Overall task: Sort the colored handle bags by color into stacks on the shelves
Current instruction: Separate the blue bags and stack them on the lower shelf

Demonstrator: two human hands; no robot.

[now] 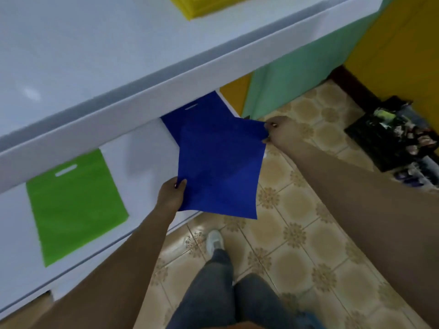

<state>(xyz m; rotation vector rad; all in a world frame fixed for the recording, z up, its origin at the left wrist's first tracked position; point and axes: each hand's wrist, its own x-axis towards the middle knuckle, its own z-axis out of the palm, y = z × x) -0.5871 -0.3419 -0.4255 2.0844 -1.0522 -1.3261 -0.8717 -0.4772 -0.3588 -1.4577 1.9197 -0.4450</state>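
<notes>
Left hand [171, 195] pinching near-left edge of held blue bag [219, 170], thumb on top. Right hand [276, 131] pinching far-right corner, fingertips blurred. Held over the front edge of the lower shelf [140, 148], overlapping shelved blue bag [197, 115]. Looks light, thin, floppy; probably best gripped at opposite edges. Green bag [73, 205] left. Yellow stack [190, 7] cropped, count unreadable.

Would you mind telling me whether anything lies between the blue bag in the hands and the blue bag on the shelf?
Nothing visible does. The held blue bag, pinched by the left hand and right hand, already overlaps the shelved blue bag.
</notes>
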